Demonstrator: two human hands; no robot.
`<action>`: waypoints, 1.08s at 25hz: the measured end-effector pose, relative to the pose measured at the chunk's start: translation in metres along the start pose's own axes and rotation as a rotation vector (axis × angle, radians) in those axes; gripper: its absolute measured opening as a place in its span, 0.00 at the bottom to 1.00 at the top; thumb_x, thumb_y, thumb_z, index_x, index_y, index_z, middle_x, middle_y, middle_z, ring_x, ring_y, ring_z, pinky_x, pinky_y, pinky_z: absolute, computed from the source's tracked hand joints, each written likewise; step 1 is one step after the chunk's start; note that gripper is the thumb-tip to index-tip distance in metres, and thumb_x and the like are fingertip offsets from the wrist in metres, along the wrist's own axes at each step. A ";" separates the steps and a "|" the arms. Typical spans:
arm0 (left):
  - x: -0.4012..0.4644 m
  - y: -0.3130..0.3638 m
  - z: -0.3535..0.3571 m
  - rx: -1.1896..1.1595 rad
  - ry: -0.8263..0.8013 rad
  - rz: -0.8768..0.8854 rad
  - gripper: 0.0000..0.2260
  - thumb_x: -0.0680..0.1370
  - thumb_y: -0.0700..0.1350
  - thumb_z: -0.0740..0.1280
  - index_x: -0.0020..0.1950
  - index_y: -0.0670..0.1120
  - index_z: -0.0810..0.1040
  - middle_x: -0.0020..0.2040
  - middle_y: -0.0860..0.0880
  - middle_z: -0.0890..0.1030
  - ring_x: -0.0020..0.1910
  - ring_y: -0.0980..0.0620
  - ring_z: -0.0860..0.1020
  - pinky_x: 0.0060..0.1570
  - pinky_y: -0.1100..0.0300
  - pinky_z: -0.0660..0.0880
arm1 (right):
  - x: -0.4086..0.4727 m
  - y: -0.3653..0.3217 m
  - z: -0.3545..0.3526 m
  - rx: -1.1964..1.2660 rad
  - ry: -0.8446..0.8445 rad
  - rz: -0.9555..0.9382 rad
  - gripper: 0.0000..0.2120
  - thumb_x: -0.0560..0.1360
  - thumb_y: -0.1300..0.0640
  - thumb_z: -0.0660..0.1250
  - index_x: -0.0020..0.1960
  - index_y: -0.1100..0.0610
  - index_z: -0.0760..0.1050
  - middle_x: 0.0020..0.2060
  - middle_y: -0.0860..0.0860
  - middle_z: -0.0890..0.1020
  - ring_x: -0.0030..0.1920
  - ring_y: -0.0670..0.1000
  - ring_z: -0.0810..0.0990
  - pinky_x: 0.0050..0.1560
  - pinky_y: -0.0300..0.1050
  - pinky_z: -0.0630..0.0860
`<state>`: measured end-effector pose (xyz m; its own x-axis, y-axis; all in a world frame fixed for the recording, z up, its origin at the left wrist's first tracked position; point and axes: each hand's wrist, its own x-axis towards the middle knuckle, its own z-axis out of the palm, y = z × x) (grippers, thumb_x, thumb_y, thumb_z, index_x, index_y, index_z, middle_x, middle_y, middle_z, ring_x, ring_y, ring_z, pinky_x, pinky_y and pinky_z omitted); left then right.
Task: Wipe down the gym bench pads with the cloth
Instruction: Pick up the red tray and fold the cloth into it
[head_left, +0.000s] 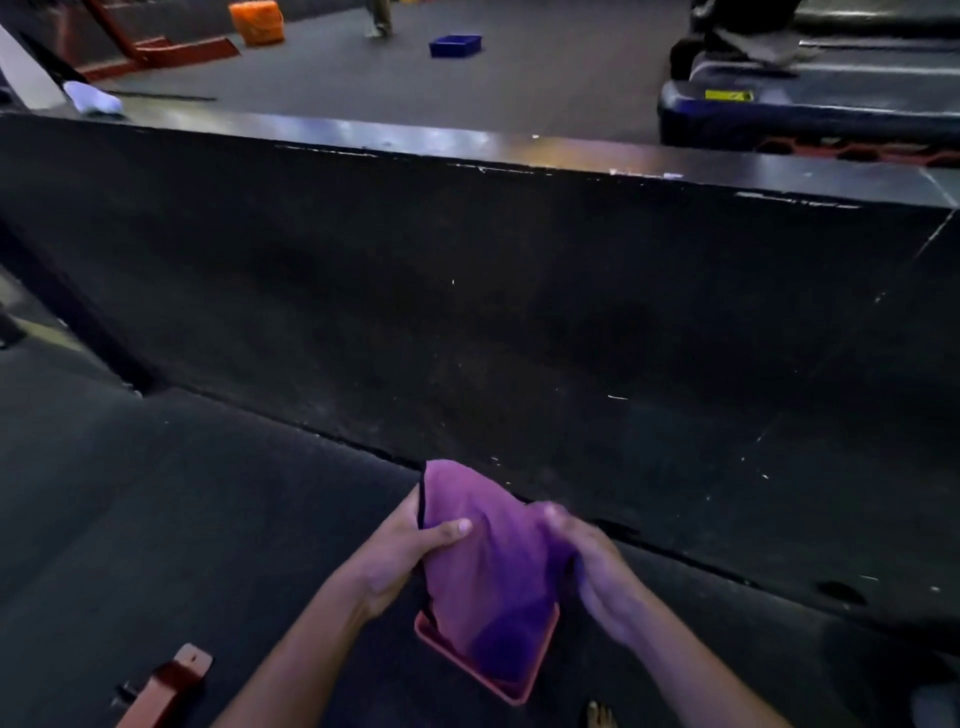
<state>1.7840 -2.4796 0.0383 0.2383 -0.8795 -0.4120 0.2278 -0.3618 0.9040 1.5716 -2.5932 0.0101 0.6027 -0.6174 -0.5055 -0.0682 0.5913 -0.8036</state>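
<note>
Bench pad (467, 291), broad, black and scuffed, fills the middle of the view, its far edge catching light. Below it, the purple cloth (488, 561) hangs between both hands above a small red tray (524, 691) on the dark floor (156, 519). The left hand (410, 551) pinches the cloth's upper edge, thumb over the fabric; the right hand (597, 566) curls round its other side. Judging by this, the step is readying the cloth; next it must be bunched flat and pressed onto the pad.
</note>
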 end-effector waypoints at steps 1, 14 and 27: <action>0.002 -0.003 -0.006 0.061 -0.018 -0.011 0.25 0.76 0.42 0.76 0.70 0.56 0.74 0.63 0.54 0.84 0.63 0.54 0.82 0.61 0.57 0.79 | 0.003 -0.002 -0.004 -0.049 0.009 -0.064 0.17 0.78 0.52 0.70 0.64 0.60 0.81 0.56 0.58 0.86 0.53 0.52 0.85 0.51 0.43 0.80; -0.004 -0.050 -0.012 0.128 0.061 -0.080 0.39 0.72 0.31 0.78 0.71 0.65 0.68 0.57 0.42 0.85 0.54 0.48 0.86 0.51 0.54 0.83 | -0.001 0.004 -0.024 -0.451 0.003 -0.137 0.20 0.72 0.56 0.79 0.60 0.47 0.76 0.54 0.51 0.84 0.48 0.46 0.85 0.47 0.43 0.82; 0.016 -0.053 0.031 0.661 0.350 0.465 0.22 0.78 0.57 0.72 0.71 0.56 0.71 0.63 0.60 0.74 0.60 0.62 0.76 0.62 0.58 0.76 | 0.013 -0.035 0.004 -1.167 0.163 -0.210 0.21 0.83 0.44 0.63 0.39 0.58 0.74 0.33 0.51 0.79 0.36 0.49 0.78 0.40 0.52 0.74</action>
<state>1.7462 -2.4844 -0.0122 0.4711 -0.8763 0.1008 -0.5316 -0.1908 0.8252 1.5847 -2.6198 0.0329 0.5863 -0.7540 -0.2961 -0.7116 -0.3048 -0.6330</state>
